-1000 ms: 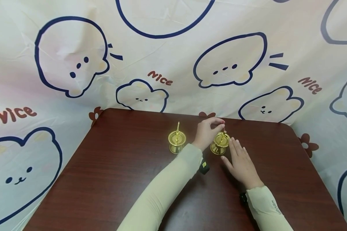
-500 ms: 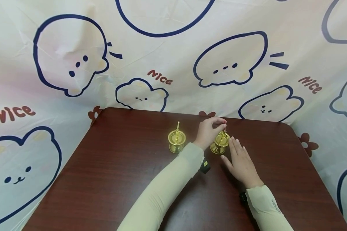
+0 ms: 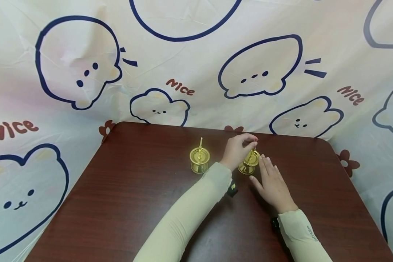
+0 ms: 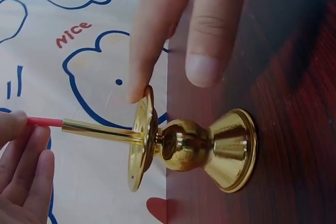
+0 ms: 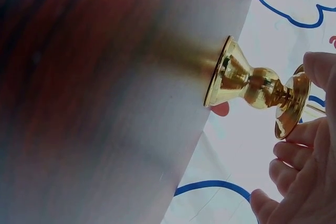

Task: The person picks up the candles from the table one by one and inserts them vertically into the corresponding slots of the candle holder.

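Note:
Two gold candlesticks stand upright on the table. In the head view, my left hand [image 3: 236, 150] reaches over the right candlestick [image 3: 247, 167]. Its thumb and fingers pinch a thin red stick [image 4: 44, 122], whose end meets the top of the candlestick's slim gold tube [image 4: 102, 131] in the left wrist view. My right hand [image 3: 275, 187] lies along the right side of that candlestick, fingers straight. One fingertip touches the rim of its dish [image 4: 135, 161]. Farther left is the other candlestick [image 3: 199, 162], with a slim upright piece and no hand on it.
A dark red-brown wooden table [image 3: 124, 189] with rounded far corners bears everything. Behind it and at the sides hangs a pale cloth backdrop [image 3: 203, 65] printed with cartoon bears. Dark devices [image 3: 232, 189] are worn on the wrists.
The left hand has shifted slightly to the right over the right candlestick, still pinching the red stick. The right hand and both candlesticks stay in place; the head view drifts a little.

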A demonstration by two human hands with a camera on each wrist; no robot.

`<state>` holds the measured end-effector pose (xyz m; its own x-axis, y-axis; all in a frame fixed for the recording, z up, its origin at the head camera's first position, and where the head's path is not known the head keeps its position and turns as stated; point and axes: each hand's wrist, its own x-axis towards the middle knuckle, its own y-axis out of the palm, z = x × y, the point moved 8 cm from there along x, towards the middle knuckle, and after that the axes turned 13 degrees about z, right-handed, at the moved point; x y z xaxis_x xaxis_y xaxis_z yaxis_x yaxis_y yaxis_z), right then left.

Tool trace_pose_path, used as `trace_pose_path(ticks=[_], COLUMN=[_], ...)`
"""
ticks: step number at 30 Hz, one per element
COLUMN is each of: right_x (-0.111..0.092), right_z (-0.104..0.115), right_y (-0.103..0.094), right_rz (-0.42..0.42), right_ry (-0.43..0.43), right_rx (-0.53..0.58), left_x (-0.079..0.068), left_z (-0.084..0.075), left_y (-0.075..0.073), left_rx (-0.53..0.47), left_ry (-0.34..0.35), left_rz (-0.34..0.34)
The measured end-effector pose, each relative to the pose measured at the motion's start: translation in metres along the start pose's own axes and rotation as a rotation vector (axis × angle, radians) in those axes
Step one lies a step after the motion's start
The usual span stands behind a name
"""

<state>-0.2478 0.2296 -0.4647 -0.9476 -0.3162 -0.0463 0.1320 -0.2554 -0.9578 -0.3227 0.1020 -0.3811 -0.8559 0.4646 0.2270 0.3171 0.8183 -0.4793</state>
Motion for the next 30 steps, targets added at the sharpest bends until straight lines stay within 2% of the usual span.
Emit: trace_pose_path(ticks=[9,17,30], right_x=[0.0003,0.0006,0.0008], right_z=[-0.0003,-0.0011,-0.0011], right_y=[0.0002,0.0003,0.0005], right_rz=[0.005,0.004,-0.001], right_ry=[0.003,0.005,0.001], right_rx=[-0.005,-0.008,-0.011], left_x=[0.0012,0.0019,0.0034], left_z=[-0.0010,-0.0033,-0.0064], left_y=[0.0011,0.0022,0.0020], left_rx=[0.110,0.126,0.238], left_ry=[0.027,0.039,0.057], left_rz=[0.002,0.006,0.003])
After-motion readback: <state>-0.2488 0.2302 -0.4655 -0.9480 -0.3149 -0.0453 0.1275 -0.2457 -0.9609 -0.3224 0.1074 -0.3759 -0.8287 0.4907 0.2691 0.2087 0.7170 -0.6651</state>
